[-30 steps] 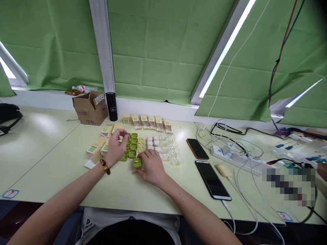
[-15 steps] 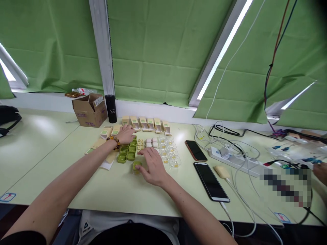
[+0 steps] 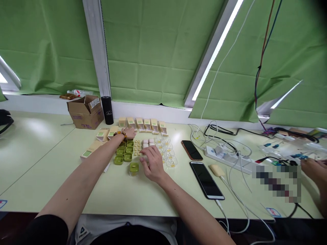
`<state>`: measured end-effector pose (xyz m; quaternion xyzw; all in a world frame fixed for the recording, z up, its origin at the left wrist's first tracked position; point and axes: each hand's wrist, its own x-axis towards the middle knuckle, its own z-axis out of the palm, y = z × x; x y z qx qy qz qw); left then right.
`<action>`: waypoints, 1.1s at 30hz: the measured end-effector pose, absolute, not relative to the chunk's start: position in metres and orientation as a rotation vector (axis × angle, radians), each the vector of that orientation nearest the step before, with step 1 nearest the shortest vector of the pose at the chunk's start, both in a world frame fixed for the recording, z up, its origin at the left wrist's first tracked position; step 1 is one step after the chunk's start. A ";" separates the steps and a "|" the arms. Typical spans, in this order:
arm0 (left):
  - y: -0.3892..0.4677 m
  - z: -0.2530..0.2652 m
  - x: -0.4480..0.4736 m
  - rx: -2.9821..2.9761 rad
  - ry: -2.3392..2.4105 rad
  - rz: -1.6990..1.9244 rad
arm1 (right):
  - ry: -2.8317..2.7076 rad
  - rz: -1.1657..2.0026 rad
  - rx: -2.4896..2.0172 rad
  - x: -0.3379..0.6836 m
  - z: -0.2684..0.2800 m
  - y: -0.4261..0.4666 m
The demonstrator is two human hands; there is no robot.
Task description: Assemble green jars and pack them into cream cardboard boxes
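My left hand (image 3: 129,133), with a beaded bracelet at its wrist, reaches over the far end of the green square cups (image 3: 119,160); its fingertips are hidden beneath it. My right hand (image 3: 153,164) hovers beside small yellow pieces (image 3: 135,148), thumb and fingers apart, with nothing visible between them. To its left, nearer me, a green cup in a clear outer cup (image 3: 134,168) stands alone on the table. Pinkish-white blocks (image 3: 145,141) lie just beyond my right hand. Several clear plastic cups (image 3: 171,162) with yellow bits inside are lined up to its right.
Small beige boxes (image 3: 154,126) form a back row, with more at left. Behind stand a cardboard box (image 3: 85,114) and a black bottle (image 3: 107,110). Two phones (image 3: 206,180), a power strip (image 3: 230,160) and tangled cables occupy the right side. Another person's hand (image 3: 313,170) is at far right.
My right hand has drawn back from the green cup, which now stands free. My left hand is still over the far cups. The view has shifted slightly; the other person's hand reaches further in.
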<state>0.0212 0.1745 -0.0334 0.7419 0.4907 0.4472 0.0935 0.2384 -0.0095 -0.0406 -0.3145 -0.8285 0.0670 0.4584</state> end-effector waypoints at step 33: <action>-0.039 -0.032 0.018 2.770 0.799 1.180 | -1.364 1.155 -0.601 0.231 -0.034 0.002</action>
